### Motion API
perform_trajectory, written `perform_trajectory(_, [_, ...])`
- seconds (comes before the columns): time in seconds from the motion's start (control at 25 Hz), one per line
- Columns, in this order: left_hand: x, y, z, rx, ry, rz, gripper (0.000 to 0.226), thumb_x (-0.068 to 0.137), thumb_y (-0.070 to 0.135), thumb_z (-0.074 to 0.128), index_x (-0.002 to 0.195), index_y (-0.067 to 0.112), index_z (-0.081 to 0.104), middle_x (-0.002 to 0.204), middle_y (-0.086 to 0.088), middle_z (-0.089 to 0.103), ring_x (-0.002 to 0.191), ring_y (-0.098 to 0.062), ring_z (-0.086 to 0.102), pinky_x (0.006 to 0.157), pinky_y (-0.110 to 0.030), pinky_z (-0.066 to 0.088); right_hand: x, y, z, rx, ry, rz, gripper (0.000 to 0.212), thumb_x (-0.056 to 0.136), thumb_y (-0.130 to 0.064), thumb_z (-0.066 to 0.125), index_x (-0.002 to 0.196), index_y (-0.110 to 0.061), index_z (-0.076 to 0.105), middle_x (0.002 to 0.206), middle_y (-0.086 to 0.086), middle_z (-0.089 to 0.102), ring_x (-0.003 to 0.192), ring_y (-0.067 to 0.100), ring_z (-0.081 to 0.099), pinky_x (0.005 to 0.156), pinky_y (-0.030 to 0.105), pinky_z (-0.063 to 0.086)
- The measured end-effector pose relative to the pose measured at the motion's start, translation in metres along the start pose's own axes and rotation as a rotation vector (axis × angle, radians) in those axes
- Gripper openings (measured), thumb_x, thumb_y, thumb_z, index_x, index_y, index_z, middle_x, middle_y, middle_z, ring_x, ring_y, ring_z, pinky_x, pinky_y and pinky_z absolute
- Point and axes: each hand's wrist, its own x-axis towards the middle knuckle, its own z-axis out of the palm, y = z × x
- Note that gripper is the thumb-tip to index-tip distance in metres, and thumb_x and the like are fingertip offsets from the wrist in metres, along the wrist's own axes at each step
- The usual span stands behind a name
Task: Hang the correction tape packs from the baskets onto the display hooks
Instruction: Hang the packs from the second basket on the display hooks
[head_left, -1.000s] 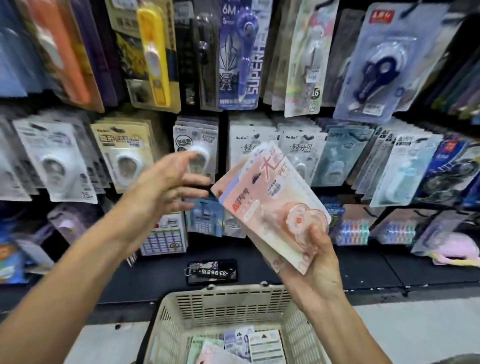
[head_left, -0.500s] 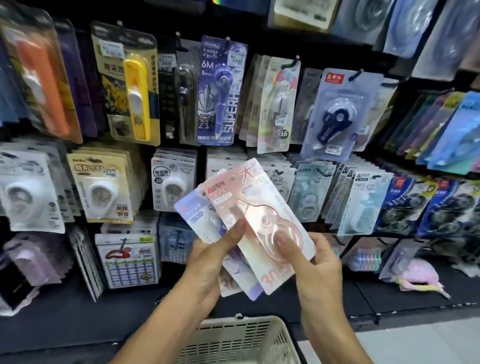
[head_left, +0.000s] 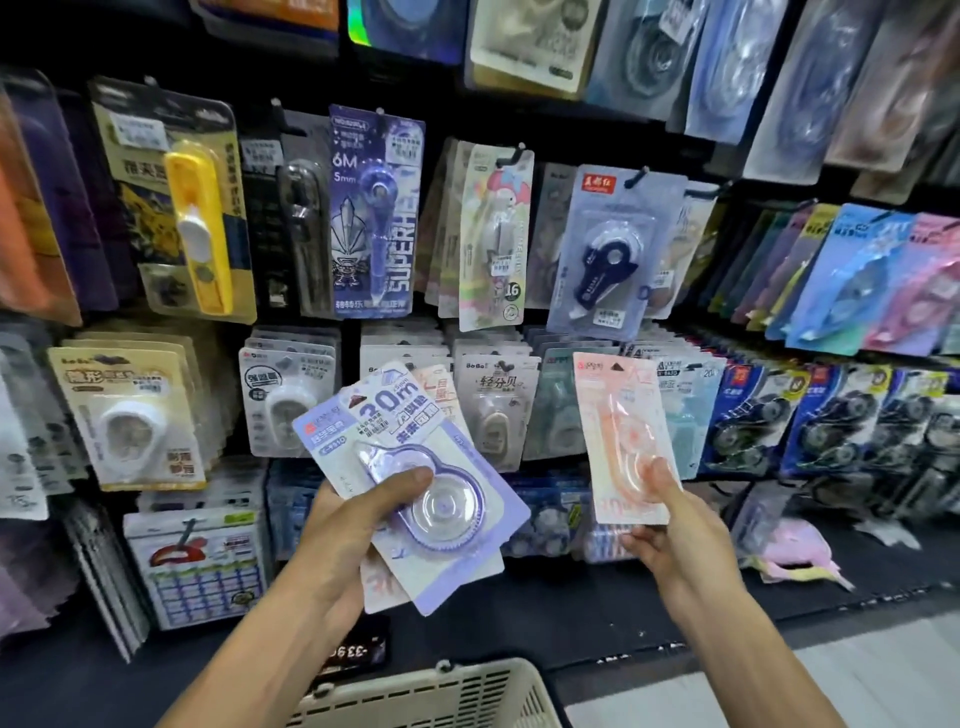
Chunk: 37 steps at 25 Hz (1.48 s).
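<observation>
My left hand (head_left: 345, 525) grips a fanned stack of correction tape packs; a purple pack (head_left: 410, 467) lies on top, my thumb across its blister, and pink packs (head_left: 439, 395) show behind it. My right hand (head_left: 670, 525) pinches the lower end of a single pink pack (head_left: 621, 426) and holds it upright, apart from the stack, in front of the hanging rows. Display hooks (head_left: 636, 174) on the black wall carry other tape packs. The beige basket (head_left: 441, 693) sits below, between my forearms; its inside is out of view.
The wall is crowded with hanging packs: a yellow one (head_left: 200, 228), a purple "6M" one (head_left: 376, 208), a navy-and-white one (head_left: 613, 254) and blue packs (head_left: 753, 415) to the right. A black shelf (head_left: 597, 613) runs below, with a price tag (head_left: 353, 649) lying on it.
My right hand has pulled one pink pack off the stack and moved it right and up. The left hand now holds the rest alone, purple pack on top. The view has tilted upward.
</observation>
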Motion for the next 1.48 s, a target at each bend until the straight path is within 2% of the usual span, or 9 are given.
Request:
perform_trajectory(0.16, [0.002,0.0,-0.001,0.005,-0.004,-0.008,0.057,0.058,0.005,0.09,0.112,0.014,0.073,0.103,-0.013,0.08,0.08,-0.027,0.079,0.057,-0.034,0.06,0.004,0.004,-0.001,-0.133,0.088,-0.119,0.035,0.089,-0.045,0.073,0.09,-0.013,0.062,0.047,-0.002,0.057,0.035,0.009,0.042,0.037,0.026,0.042])
perform_trajectory(0.28, [0.002,-0.001,0.001,0.015,-0.018,-0.007,0.052,0.062,0.013,0.083,0.113,0.015,0.073,0.105,-0.012,0.08,0.083,-0.027,0.079,0.058,-0.034,0.061,0.001,0.002,-0.005,-0.145,0.039,-0.125,0.037,0.086,-0.043,0.076,0.095,-0.01,0.061,0.046,0.001,0.05,0.036,0.011,0.039,0.034,0.026,0.038])
perform_trajectory(0.48, [0.003,0.001,0.006,0.069,-0.046,0.023,0.048,0.062,0.016,0.083,0.11,0.018,0.074,0.108,-0.01,0.079,0.089,-0.027,0.078,0.065,-0.035,0.063,-0.016,-0.001,0.004,-0.017,-0.084,0.078,0.065,0.089,-0.021,0.076,0.141,-0.026,0.039,0.108,0.014,0.07,0.078,0.025,0.071,0.064,0.039,0.058])
perform_trajectory(0.68, [0.001,-0.005,0.018,0.124,-0.077,0.034,0.064,0.06,0.014,0.087,0.121,0.014,0.068,0.111,-0.011,0.078,0.096,-0.032,0.077,0.071,-0.039,0.062,-0.072,0.026,0.042,-0.362,-0.625,-0.051,0.041,0.069,-0.058,0.08,0.101,-0.035,0.071,0.095,-0.002,0.078,0.075,0.013,0.071,0.057,0.028,0.053])
perform_trajectory(0.8, [0.001,0.0,0.011,0.122,-0.146,0.021,0.07,0.06,0.009,0.087,0.126,0.015,0.063,0.115,-0.012,0.077,0.1,-0.031,0.076,0.072,-0.037,0.063,-0.073,0.024,0.048,-0.327,-0.545,-0.097,0.037,0.069,-0.05,0.084,0.093,-0.024,0.074,0.077,0.004,0.073,0.055,0.015,0.059,0.047,0.027,0.048])
perform_trajectory(0.92, [0.001,0.005,0.007,0.12,-0.16,0.034,0.083,0.052,-0.005,0.092,0.126,0.019,0.062,0.113,-0.012,0.078,0.099,-0.03,0.076,0.07,-0.037,0.064,-0.062,0.02,0.043,-0.038,-0.456,0.079,0.03,0.073,-0.033,0.081,0.09,-0.011,0.069,0.073,0.013,0.07,0.05,0.021,0.061,0.043,0.029,0.051])
perform_trajectory(1.04, [0.002,0.011,0.007,0.055,-0.112,0.066,0.068,0.056,-0.002,0.082,0.118,0.02,0.066,0.106,-0.012,0.079,0.09,-0.03,0.078,0.064,-0.036,0.063,-0.044,0.017,0.033,0.113,-0.233,0.041,0.024,0.082,-0.027,0.073,0.098,-0.012,0.062,0.079,0.012,0.072,0.052,0.018,0.064,0.043,0.027,0.052])
perform_trajectory(1.32, [0.001,0.013,0.006,0.045,-0.112,0.092,0.066,0.056,-0.005,0.089,0.113,0.023,0.069,0.107,-0.013,0.079,0.091,-0.03,0.078,0.064,-0.035,0.062,-0.012,0.012,0.004,-0.014,0.037,-0.074,0.027,0.093,-0.034,0.071,0.097,-0.014,0.055,0.051,0.002,0.055,0.036,0.013,0.043,0.037,0.026,0.041])
perform_trajectory(1.48, [0.002,0.007,0.009,0.071,-0.042,0.098,0.071,0.048,0.01,0.088,0.114,0.027,0.067,0.108,-0.008,0.079,0.094,-0.028,0.078,0.068,-0.038,0.064,-0.023,0.016,0.009,0.109,-0.164,0.141,0.054,0.092,-0.022,0.069,0.14,-0.013,0.046,0.112,0.014,0.072,0.084,0.029,0.072,0.067,0.039,0.058])
